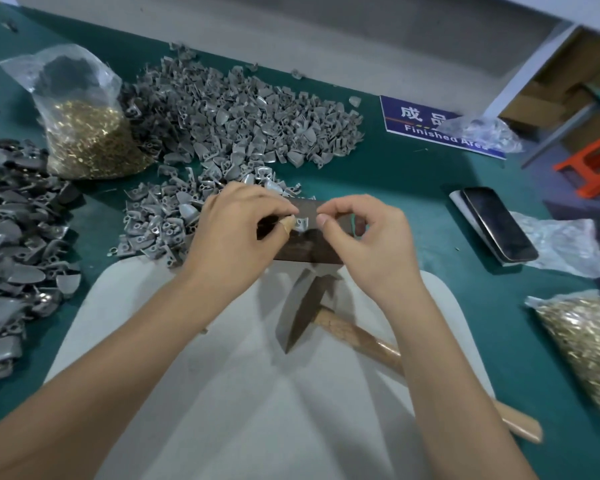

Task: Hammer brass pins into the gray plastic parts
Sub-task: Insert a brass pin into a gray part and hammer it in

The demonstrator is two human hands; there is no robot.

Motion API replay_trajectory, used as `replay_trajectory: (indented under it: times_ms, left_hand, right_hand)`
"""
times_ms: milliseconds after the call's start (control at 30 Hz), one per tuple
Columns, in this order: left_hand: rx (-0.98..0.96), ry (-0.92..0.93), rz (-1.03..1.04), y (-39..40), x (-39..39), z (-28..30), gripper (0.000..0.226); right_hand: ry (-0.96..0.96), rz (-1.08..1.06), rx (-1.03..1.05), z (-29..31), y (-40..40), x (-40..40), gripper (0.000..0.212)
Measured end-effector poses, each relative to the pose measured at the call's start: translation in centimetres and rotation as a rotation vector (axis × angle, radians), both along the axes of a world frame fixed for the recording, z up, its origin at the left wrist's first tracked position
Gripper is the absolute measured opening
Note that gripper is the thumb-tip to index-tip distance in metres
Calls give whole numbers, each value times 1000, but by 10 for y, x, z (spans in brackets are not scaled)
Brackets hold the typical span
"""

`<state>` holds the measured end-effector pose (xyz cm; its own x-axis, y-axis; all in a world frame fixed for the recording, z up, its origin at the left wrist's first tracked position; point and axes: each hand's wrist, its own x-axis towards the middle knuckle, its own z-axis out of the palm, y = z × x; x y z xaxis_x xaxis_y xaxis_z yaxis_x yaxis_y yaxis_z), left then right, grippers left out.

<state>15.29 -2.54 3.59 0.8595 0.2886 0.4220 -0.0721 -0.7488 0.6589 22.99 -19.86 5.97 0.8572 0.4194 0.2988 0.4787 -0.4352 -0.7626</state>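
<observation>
left hand (238,223) | pinches gray part (301,224) on block (307,249) | right hand (362,233) fingers curled, pinching it

Watching my feed: both forearms bare, no sleeves, no gloves, no watch. Left hand (234,230): tan adhesive bandage (287,223) wrapped round thumb tip. Right hand (371,237): short trimmed nails, no rings.

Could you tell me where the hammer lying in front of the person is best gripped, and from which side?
Probably the bare wooden handle of the hammer near its free end, reached from the right by the right hand; the handle points toward the lower right, away from the dark block.
</observation>
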Motion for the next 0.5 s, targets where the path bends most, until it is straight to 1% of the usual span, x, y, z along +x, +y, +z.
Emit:
replay_trajectory:
  times_ms: [67, 300, 500]
  left_hand:
    - [-19, 2, -4, -2, -2, -2, 13]
    - [-14, 5, 0, -5, -3, -8, 13]
    - [-48, -3, -8, -4, -2, -8, 13]
  right_hand:
    - [-46, 14, -85, -8, 3, -1, 7]
    - [-77, 1, -81, -17, 9, -7, 6]
    - [-192, 8, -156, -14, 16, -9, 9]
